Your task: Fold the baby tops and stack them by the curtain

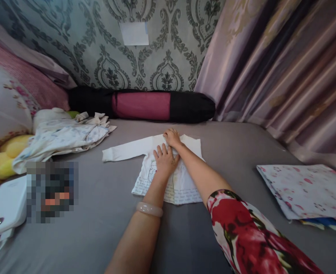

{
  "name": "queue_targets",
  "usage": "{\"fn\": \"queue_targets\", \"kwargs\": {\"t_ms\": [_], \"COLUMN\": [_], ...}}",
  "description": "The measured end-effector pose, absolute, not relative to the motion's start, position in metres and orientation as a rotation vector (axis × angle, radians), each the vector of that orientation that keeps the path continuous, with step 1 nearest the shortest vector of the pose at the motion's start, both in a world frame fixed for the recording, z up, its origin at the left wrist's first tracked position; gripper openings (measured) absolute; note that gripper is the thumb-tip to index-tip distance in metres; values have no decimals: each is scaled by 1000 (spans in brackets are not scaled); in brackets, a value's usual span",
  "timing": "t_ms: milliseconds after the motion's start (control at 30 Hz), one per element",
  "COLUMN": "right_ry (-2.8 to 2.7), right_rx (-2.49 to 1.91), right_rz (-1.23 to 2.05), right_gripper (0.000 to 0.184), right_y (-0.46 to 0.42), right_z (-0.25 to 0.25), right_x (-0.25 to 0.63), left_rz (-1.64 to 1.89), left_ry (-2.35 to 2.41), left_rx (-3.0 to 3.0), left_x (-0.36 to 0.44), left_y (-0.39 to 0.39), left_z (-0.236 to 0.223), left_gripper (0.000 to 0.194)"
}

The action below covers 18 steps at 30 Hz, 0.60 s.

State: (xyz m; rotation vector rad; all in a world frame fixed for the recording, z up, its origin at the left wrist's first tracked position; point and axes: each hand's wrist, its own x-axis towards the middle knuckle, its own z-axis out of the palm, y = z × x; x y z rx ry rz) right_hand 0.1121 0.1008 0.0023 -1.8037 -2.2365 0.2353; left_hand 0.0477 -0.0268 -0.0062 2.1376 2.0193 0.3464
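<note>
A small white long-sleeved shirt (pixel 145 182) lies flat on the grey bed sheet (pixel 99 213), with a printed figure and lines of lettering on its front. One sleeve stretches out to the left; the other does not show on the right, where the shirt's side ends in a straight edge. My left hand (pixel 165 160) rests on the shirt's chest with its fingers spread. Just beyond it, my right hand (pixel 172 137) is at the collar, its fingers bent and closed on the cloth. The fingertips are partly hidden.
Rumpled pale clothes (pixel 71 133) lie at the left beside a yellow plush item (pixel 2 163). Nearer are a white power bank (pixel 6 207) with a cable and a blurred-out object (pixel 53 192). Folded patterned cloth (pixel 308 190) lies right. A black-and-maroon bolster (pixel 142 105) lines the wall.
</note>
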Motion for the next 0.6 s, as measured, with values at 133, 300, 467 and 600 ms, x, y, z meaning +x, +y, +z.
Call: {"fn": "queue_targets", "kwargs": {"t_ms": [133, 300, 467, 600], "right_ry": [-2283, -2214, -2195, -2195], "right_rx": [-1768, -1786, -1896, -1959], "right_rz": [277, 193, 217, 265], "right_gripper": [35, 40, 50, 57], "right_y": [91, 52, 25, 22], "right_z": [9, 13, 4, -5], "right_x": [121, 138, 149, 152], "left_rz": [433, 475, 535, 429], "left_ry": [2038, 2051, 2101, 2037], "left_rx": [2076, 2028, 2016, 2080], "left_x": [48, 47, 44, 42], "left_y": [-28, -27, -27, -27], "left_z": [0, 7, 7, 0], "left_gripper": [64, 57, 56, 58]}}
